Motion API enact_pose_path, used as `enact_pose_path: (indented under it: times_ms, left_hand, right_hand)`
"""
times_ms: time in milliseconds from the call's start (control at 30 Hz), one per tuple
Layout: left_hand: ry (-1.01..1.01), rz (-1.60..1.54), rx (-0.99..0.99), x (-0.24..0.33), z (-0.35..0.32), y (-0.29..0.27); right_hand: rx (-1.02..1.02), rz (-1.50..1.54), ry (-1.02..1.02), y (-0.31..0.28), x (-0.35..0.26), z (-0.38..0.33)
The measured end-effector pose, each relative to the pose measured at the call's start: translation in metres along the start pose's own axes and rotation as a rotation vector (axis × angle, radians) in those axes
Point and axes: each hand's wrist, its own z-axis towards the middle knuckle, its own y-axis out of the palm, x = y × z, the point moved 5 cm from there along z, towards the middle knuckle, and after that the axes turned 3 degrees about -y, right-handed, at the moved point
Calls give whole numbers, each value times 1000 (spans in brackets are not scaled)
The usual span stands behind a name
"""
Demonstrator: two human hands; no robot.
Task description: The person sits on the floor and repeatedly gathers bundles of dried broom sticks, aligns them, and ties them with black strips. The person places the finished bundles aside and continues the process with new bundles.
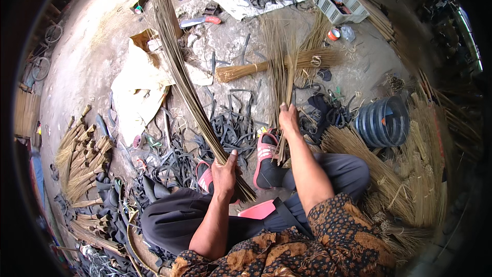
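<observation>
Nearby, a white crate (342,4) holds small dark items, indistinct.

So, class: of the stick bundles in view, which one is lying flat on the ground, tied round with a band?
The tied bundle lying crosswise on the floor ahead. The left hand grips a long bundle, the right hand a loose bunch.

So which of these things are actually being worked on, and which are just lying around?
In use:
left hand gripping the long stick bundle
right hand holding loose sticks

Lying about:
tied broom bundle
black rubber strips
white crate
blue ribbed tub
</observation>
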Motion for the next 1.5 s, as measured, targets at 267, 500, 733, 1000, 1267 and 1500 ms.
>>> enact_pose_path:
  times_ms: [267, 500, 733, 1000, 1267, 1500]
  left_hand:
    - [20, -70, -60, 15, -25, -17]
    - [138, -81, -93, 44, -54, -28]
    - [419, -80, -126, 70, -71, -38]
    - [444, 71, -338, 84, -89, -22]
    - [725, 128, -305, 90, -86, 9]
    - [706, 224, -342, 40, -64, 8]
  right_hand:
    - [-137, 299, 39, -22, -18, -155]
    - [-282, 281, -750, -25, -58, -253]
    - [-548, 233, -1024, -25, -91, -292]
    - [-745, 553, -801, -84, -216, -241]
    - [-579, 802, -785, -89, -253, -258]
    - [-602, 702, -821, -71, -192, -265]
